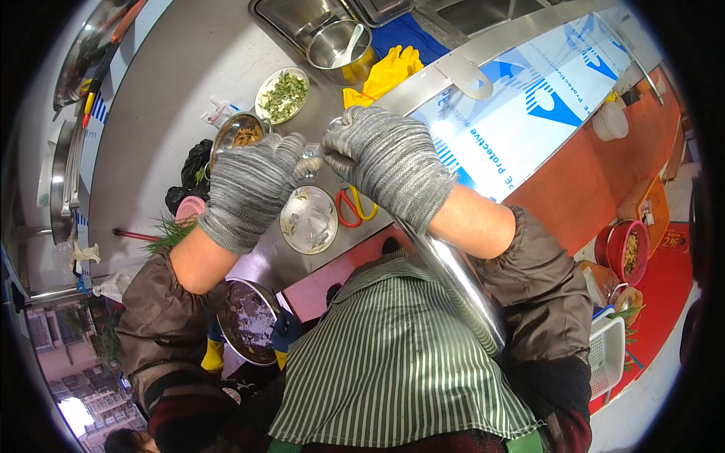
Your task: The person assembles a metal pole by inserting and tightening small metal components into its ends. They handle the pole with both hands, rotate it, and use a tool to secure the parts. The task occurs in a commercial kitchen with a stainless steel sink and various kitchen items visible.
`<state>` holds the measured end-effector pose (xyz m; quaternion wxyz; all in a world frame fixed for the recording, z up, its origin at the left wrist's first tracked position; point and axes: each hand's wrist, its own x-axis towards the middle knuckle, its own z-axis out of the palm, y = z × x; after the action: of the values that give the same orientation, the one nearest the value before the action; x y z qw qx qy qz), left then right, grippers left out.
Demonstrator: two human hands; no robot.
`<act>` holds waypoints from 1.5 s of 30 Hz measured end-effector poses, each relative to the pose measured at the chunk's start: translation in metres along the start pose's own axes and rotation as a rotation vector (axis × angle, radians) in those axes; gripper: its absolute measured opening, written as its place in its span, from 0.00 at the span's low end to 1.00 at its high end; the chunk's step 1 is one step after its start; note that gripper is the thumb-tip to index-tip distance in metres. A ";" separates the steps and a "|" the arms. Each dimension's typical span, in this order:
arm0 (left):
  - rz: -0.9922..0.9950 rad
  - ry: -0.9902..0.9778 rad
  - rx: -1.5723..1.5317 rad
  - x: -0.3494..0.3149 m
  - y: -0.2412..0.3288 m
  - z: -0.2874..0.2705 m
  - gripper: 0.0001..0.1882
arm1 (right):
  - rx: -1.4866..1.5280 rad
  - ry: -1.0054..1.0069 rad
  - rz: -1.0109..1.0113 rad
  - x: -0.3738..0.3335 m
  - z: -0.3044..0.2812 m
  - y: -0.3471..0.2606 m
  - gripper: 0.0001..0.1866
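Note:
Both my hands wear grey knitted gloves and meet over a steel counter (279, 264). My left hand (253, 189) is closed, its fingertips toward the right hand. My right hand (385, 162) is closed too, thumb side to the left. Between them shows a small clear, shiny thing (308, 164); its kind is too hidden to tell. Below it sits a white bowl (309, 220) with a leaf pattern. Scissors (356, 208) with red and yellow handles lie beside that bowl. Past my left hand, a metal bowl (242, 134) of brown food stands next to a bowl of chopped greens (282, 95).
A steel pot (341, 47) with a white spoon stands at the far side, near yellow rubber gloves (387, 75). Black plastic (192, 172) lies left of my left hand. A round dark pan (249, 321) is below the counter. Film-covered sheet (521, 106) stretches rightward.

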<state>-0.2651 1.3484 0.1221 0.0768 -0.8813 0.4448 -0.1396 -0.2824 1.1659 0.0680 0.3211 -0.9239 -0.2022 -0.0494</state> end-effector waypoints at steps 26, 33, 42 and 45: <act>0.252 -0.235 0.221 0.011 0.000 -0.018 0.12 | 0.038 -0.018 0.038 -0.003 -0.012 -0.003 0.08; 0.046 -0.256 0.075 0.009 0.001 -0.002 0.12 | 0.022 -0.090 0.041 -0.003 -0.015 -0.003 0.10; -1.022 -0.443 -1.161 0.009 0.004 -0.003 0.14 | -0.044 -0.012 0.014 -0.001 -0.006 0.002 0.10; -0.249 -0.275 -0.323 0.007 0.002 -0.004 0.12 | 0.030 -0.044 0.030 -0.002 -0.008 0.003 0.12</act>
<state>-0.2639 1.3410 0.1270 -0.0230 -0.9409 0.3349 0.0462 -0.2826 1.1584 0.0724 0.3310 -0.9228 -0.1960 -0.0210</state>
